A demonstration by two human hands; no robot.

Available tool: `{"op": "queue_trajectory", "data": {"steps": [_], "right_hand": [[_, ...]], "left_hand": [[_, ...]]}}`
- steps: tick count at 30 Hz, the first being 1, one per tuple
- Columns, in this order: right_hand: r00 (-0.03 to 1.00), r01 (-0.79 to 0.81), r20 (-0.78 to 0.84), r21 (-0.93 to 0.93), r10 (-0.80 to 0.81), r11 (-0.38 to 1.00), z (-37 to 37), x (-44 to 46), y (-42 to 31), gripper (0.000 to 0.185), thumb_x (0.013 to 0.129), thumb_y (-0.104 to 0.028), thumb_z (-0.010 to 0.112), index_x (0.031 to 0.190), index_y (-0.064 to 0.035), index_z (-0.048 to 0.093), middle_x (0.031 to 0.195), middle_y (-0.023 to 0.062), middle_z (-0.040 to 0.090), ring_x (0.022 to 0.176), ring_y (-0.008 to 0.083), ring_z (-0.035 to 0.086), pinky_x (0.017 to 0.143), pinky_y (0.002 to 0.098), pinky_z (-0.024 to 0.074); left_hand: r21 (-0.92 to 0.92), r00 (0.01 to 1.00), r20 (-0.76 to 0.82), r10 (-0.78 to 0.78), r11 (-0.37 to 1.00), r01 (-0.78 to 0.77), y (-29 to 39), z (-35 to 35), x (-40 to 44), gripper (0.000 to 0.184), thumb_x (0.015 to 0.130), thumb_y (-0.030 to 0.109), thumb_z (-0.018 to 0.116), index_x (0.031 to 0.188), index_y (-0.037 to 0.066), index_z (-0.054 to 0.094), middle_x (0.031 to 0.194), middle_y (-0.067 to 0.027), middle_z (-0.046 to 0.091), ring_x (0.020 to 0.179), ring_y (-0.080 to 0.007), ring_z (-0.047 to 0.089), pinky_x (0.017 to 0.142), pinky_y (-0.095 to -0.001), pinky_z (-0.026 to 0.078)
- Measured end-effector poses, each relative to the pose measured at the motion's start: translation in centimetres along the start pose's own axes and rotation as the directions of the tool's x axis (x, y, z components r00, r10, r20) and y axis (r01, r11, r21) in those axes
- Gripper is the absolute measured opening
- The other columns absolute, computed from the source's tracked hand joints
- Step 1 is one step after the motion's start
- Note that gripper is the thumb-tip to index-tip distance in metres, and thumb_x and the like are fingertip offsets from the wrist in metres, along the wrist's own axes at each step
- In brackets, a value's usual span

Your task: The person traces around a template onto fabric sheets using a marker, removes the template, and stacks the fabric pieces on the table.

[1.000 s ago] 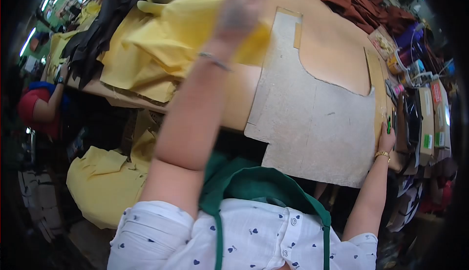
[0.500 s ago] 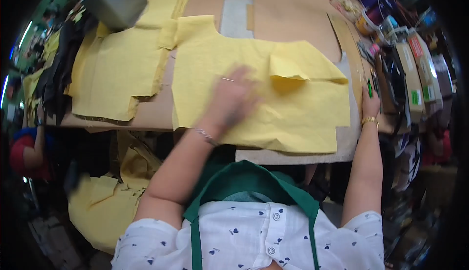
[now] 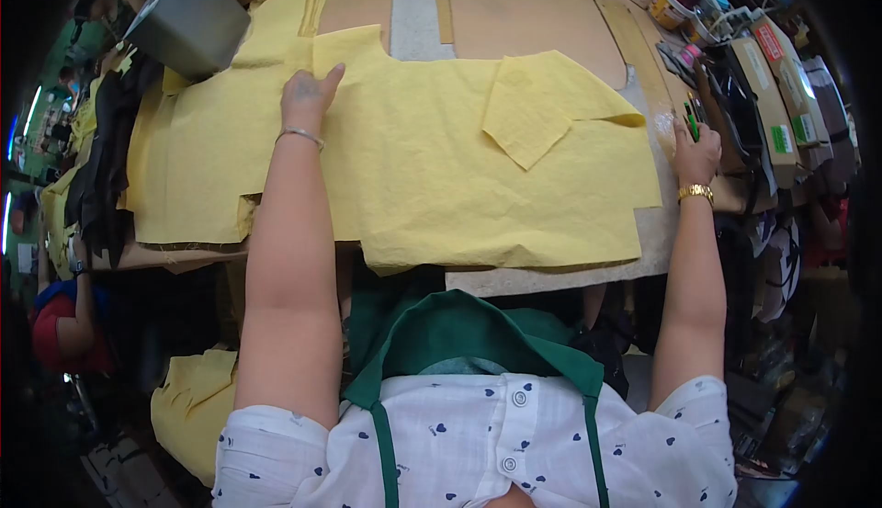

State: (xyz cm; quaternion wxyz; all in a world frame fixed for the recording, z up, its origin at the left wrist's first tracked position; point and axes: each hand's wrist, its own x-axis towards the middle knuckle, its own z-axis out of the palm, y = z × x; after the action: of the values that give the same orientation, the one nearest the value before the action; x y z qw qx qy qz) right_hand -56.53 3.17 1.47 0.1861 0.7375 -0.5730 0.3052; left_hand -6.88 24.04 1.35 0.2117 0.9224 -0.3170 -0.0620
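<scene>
My left hand [image 3: 308,92] is at the left edge of a yellow fabric panel [image 3: 432,186], where it meets a stack of yellow fabric pieces [image 3: 197,159]. Its fingers curl down onto the cloth, the thumb sticks up, and the fingertips are hidden. The panel lies spread before me, its lower edge close to my apron. A pointed yellow flap [image 3: 525,113] is folded on top of its right half. At the table's right side, my right hand [image 3: 698,154] is closed around a green pen [image 3: 693,129].
A grey metal block [image 3: 188,21] stands on the stack at the back left. Long boxes [image 3: 767,108], scissors [image 3: 675,62] and a white tub [image 3: 669,7] crowd the right edge. Dark cloth [image 3: 106,159] hangs at the left. A person's arm [image 3: 81,297] shows beyond.
My left hand has gone from the middle of the panel to its upper left edge. The flap now lies flatter, pointing down. My right hand stays at the pen; the whole view has shifted slightly.
</scene>
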Motion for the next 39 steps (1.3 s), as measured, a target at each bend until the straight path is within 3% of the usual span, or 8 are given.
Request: {"op": "queue_trajectory", "data": {"steps": [5,10,16,20,23,31,35,39], "right_hand": [[0.829,0.156,0.346,0.61,-0.439,0.777,-4.1,-3.9,-8.4,0.018,0.067,-0.012,0.064,0.072,-0.0015,0.051,0.075,0.0106,0.05,0.07,0.0266,0.05,0.062,0.0349,0.0414],[0.709,0.252,0.391,0.635,-0.586,0.73,-5.9,-5.9,-14.0,0.019,0.067,-0.007,0.058,0.085,-0.0036,0.054,0.072,0.0112,0.048,0.073,0.0282,0.05,0.064,0.0367,0.0418],[0.351,0.247,0.776,0.464,-0.524,0.851,-3.9,-1.0,-16.5,0.061,0.073,-0.029,0.06,0.124,-0.0117,0.033,0.081,0.0193,0.057,0.081,0.0316,0.057,0.071,0.0381,0.0437],[0.845,-0.214,0.533,0.403,-0.039,0.89,0.1,6.5,-16.5,0.068,0.073,-0.039,0.06,0.125,-0.0089,0.029,0.075,0.017,0.058,0.074,0.0286,0.059,0.066,0.0348,0.0456],[0.79,-0.612,0.483,0.642,0.376,0.461,3.7,6.8,-14.3,0.049,0.075,-0.04,0.058,0.107,-0.0049,0.047,0.068,0.0145,0.056,0.067,0.0258,0.058,0.061,0.034,0.0447],[0.858,-0.091,0.477,0.503,-0.189,0.86,-0.2,-2.2,-14.8,0.037,0.075,-0.036,0.059,0.074,0.0006,0.053,0.07,0.0145,0.054,0.066,0.0271,0.053,0.06,0.0356,0.0418],[0.925,0.109,0.284,0.44,-0.253,0.891,0.7,-3.2,-15.3,0.037,0.074,-0.035,0.061,0.08,0.0003,0.054,0.078,0.0156,0.051,0.077,0.0276,0.051,0.068,0.0335,0.0421],[0.938,0.001,0.323,0.35,-0.122,0.937,1.0,-1.6,-15.4,0.048,0.071,-0.043,0.061,0.086,0.0024,0.056,0.08,0.0172,0.051,0.084,0.0271,0.05,0.074,0.0321,0.0418]], "left_hand": [[-0.271,0.991,0.131,-0.008,0.962,0.043,1.2,0.1,0.9,0.051,0.069,0.034,0.062,0.096,-0.008,0.053,0.086,-0.0203,0.058,0.071,-0.0275,0.059,0.066,-0.0333,0.047],[-0.837,0.961,0.185,0.206,0.546,0.044,2.5,-0.1,0.0,0.042,0.07,0.004,0.06,0.109,-0.003,0.047,0.098,-0.0094,0.056,0.082,-0.0168,0.057,0.071,-0.0271,0.046],[-0.937,0.871,0.148,0.469,0.348,-0.028,5.4,-3.2,3.3,0.059,0.069,0.021,0.064,0.121,0.003,0.041,0.113,-0.0108,0.048,0.098,-0.0172,0.048,0.086,-0.0257,0.035],[-0.745,0.971,0.222,0.092,0.658,0.108,5.8,-2.2,4.6,0.075,0.068,0.042,0.064,0.124,0.001,0.035,0.122,-0.0159,0.04,0.114,-0.0225,0.038,0.094,-0.0309,0.028],[-0.654,0.967,0.254,0.012,0.739,0.162,3.7,-0.8,4.6,0.082,0.067,0.049,0.063,0.124,-0.002,0.034,0.125,-0.0179,0.037,0.118,-0.0248,0.033,0.096,-0.0332,0.026],[-0.681,0.976,0.181,0.121,0.731,0.035,2.2,1.7,9.5,0.067,0.071,0.033,0.065,0.12,-0.004,0.038,0.115,-0.014,0.048,0.107,-0.0215,0.044,0.09,-0.0308,0.033],[-0.972,0.913,-0.019,0.406,0.206,-0.112,6.4,0.3,10.8,0.05,0.073,0.022,0.063,0.112,-0.004,0.044,0.089,-0.0087,0.057,0.085,-0.0169,0.054,0.078,-0.0266,0.041],[-0.293,0.875,-0.359,0.326,0.85,-0.437,3.5,2.7,11.7,0.056,0.075,0.026,0.059,0.118,-0.002,0.038,0.115,-0.0229,0.043,0.107,-0.0319,0.042,0.09,-0.0387,0.035]]}}
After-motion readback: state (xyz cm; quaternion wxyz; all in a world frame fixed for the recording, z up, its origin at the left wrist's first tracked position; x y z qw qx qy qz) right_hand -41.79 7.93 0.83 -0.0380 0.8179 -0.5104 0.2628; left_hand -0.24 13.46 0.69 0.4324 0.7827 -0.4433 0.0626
